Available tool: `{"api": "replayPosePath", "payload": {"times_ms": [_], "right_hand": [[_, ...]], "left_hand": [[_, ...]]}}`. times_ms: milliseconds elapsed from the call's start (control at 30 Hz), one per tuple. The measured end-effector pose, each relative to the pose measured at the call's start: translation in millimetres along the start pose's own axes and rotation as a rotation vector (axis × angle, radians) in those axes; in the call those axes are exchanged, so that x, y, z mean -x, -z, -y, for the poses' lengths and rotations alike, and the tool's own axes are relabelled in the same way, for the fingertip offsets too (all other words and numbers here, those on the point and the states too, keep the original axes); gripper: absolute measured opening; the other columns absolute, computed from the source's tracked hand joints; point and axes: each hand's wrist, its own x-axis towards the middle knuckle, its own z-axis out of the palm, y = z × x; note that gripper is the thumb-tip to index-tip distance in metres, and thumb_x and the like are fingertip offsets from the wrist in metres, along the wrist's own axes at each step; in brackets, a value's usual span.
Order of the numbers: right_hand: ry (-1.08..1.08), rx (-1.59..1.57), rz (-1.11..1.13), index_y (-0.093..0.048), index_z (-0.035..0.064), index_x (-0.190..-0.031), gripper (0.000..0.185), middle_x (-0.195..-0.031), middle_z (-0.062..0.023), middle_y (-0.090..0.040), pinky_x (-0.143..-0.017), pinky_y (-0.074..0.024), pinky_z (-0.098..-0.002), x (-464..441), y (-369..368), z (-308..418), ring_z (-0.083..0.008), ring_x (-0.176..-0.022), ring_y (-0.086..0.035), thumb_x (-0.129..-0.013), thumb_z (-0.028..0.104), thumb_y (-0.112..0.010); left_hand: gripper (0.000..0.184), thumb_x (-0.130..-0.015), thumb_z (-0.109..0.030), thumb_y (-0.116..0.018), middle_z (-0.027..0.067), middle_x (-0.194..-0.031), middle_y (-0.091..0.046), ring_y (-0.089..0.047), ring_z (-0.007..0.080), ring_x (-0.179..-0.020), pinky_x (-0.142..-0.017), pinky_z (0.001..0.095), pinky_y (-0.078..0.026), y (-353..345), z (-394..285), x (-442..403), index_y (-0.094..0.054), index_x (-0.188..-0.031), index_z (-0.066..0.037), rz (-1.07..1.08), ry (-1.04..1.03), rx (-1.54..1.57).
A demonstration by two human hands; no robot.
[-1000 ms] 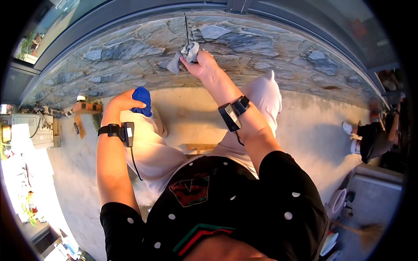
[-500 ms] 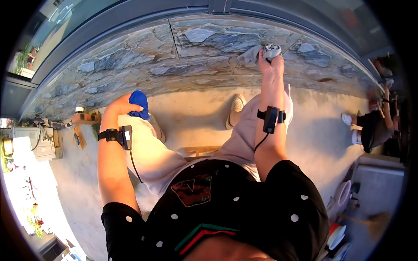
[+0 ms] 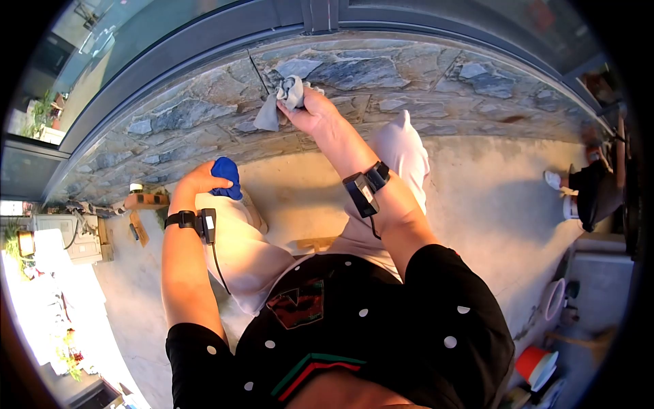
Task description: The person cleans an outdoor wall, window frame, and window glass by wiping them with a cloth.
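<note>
My right hand (image 3: pixel 311 111) is closed on a crumpled grey cloth (image 3: pixel 289 92), held against the stone-patterned wall (image 3: pixel 361 73) below the dark window frame. One end of the cloth hangs down to the left. On my left knee rests my left hand (image 3: pixel 199 181), its fingers wrapped round a bunched blue cloth (image 3: pixel 225 178). Black devices are strapped to both forearms.
Bricks (image 3: pixel 146 200) with a small jar stand by the wall at the left. A person in dark clothes (image 3: pixel 599 194) is at the far right. An orange and white bucket (image 3: pixel 536 367) and a pink-rimmed basin (image 3: pixel 553 298) lie at lower right.
My right hand swung right along the wall with the grey cloth, then came back left. My left hand has stayed on the knee with the blue cloth. The view has shifted slightly.
</note>
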Motion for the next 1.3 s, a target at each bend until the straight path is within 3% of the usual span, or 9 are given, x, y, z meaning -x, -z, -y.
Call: {"api": "replayPosePath", "payload": {"times_ms": [167, 433, 500, 533, 633, 800, 967, 1200, 1300], "right_hand": [[0.196, -0.306, 0.057, -0.057, 0.0036, -0.115, 0.023, -0.113, -0.0115, -0.060, -0.095, -0.0463, -0.0462, 39.3, 45.6, 126.2, -0.0287, -0.104, -0.056, -0.099, 0.008, -0.041], [1.404, 0.200, -0.473, -0.057, -0.0031, -0.097, 0.021, -0.102, -0.0140, -0.064, -0.074, -0.0518, -0.0333, 49.8, 53.6, 162.4, -0.0185, -0.083, -0.063, -0.085, 0.008, -0.069], [1.678, 0.719, -0.653, -0.056, -0.0051, -0.097, 0.026, -0.098, -0.0144, -0.061, -0.080, -0.0468, -0.0328, 30.7, 42.4, 119.7, -0.0203, -0.086, -0.058, -0.082, 0.010, -0.071], [1.833, 0.829, -0.463, -0.057, -0.0036, -0.097, 0.024, -0.104, -0.0169, -0.059, -0.084, -0.0450, -0.0335, 21.7, 31.8, 97.5, -0.0239, -0.093, -0.056, -0.081, 0.009, -0.069], [1.982, 1.420, -0.233, -0.059, 0.0015, -0.106, 0.033, -0.102, -0.0150, -0.055, -0.087, -0.0446, -0.0414, 24.7, 11.9, 25.1, -0.0345, -0.095, -0.053, -0.073, 0.004, -0.064], [1.951, 1.977, 0.239, -0.061, 0.0095, -0.109, 0.033, -0.101, -0.0087, -0.056, -0.087, -0.0419, -0.0429, 13.8, 15.6, 15.0, -0.0279, -0.097, -0.055, -0.077, 0.007, -0.055], [2.018, 1.939, -0.221, -0.059, 0.0079, -0.114, 0.043, -0.107, -0.0152, -0.055, -0.088, -0.0423, -0.0431, 40.9, 39.9, 83.4, -0.0347, -0.101, -0.054, -0.071, 0.009, -0.062], [1.913, 1.092, -0.632, -0.054, -0.0038, -0.116, 0.042, -0.110, -0.0240, -0.052, -0.091, -0.0420, -0.0453, 50.8, 61.3, 154.6, -0.0440, -0.103, -0.049, -0.075, 0.004, -0.058], [2.042, 1.105, -0.470, -0.056, -0.0024, -0.113, 0.039, -0.108, -0.0224, -0.052, -0.092, -0.0410, -0.0462, 41.2, 37.8, 116.6, -0.0434, -0.102, -0.050, -0.074, 0.005, -0.060]], "left_hand": [[0.071, -0.068, -0.022, -0.084, 0.0075, -0.115, -0.065, -0.061, 0.0178, -0.102, -0.093, 0.0340, -0.048, 8.9, 25.4, 0.5, -0.053, -0.130, -0.005, 0.002, -0.027, 0.043], [0.068, -0.067, -0.023, -0.084, 0.0089, -0.112, -0.066, -0.062, 0.0198, -0.099, -0.090, 0.0355, -0.049, 12.3, 25.3, 10.5, -0.055, -0.126, -0.005, 0.029, 0.070, 0.183], [0.066, -0.068, -0.023, -0.084, 0.0080, -0.112, -0.066, -0.062, 0.0190, -0.099, -0.090, 0.0346, -0.049, 10.9, 28.3, 7.5, -0.056, -0.125, -0.005, 0.011, 0.070, 0.173], [0.066, -0.068, -0.023, -0.084, 0.0080, -0.112, -0.066, -0.062, 0.0190, -0.099, -0.090, 0.0346, -0.049, 10.8, 26.7, 7.5, -0.056, -0.125, -0.005, 0.008, 0.070, 0.175], [0.065, -0.068, -0.024, -0.084, 0.0077, -0.112, -0.066, -0.062, 0.0184, -0.099, -0.091, 0.0340, -0.048, 9.3, 16.2, 11.7, -0.056, -0.124, -0.005, 0.016, 0.070, 0.098], [0.066, -0.071, -0.024, -0.082, 0.0077, -0.114, -0.066, -0.061, 0.0180, -0.101, -0.093, 0.0332, -0.047, 7.8, 14.5, 17.1, -0.055, -0.127, -0.004, -0.002, 0.079, 0.033], [0.067, -0.069, -0.023, -0.083, 0.0083, -0.114, -0.066, -0.062, 0.0185, -0.101, -0.092, 0.0339, -0.048, 10.4, 9.4, 24.6, -0.055, -0.127, -0.005, 0.008, 0.090, 0.072], [0.069, -0.069, -0.017, -0.083, 0.0085, -0.115, -0.066, -0.062, 0.0183, -0.101, -0.093, 0.0343, -0.048, 11.9, 26.6, 15.3, -0.053, -0.129, -0.005, -0.004, 0.077, 0.146], [0.069, -0.069, -0.018, -0.083, 0.0084, -0.115, -0.066, -0.062, 0.0183, -0.102, -0.094, 0.0343, -0.047, 12.0, 23.9, 15.3, -0.053, -0.130, -0.004, 0.025, 0.079, 0.147]]}}
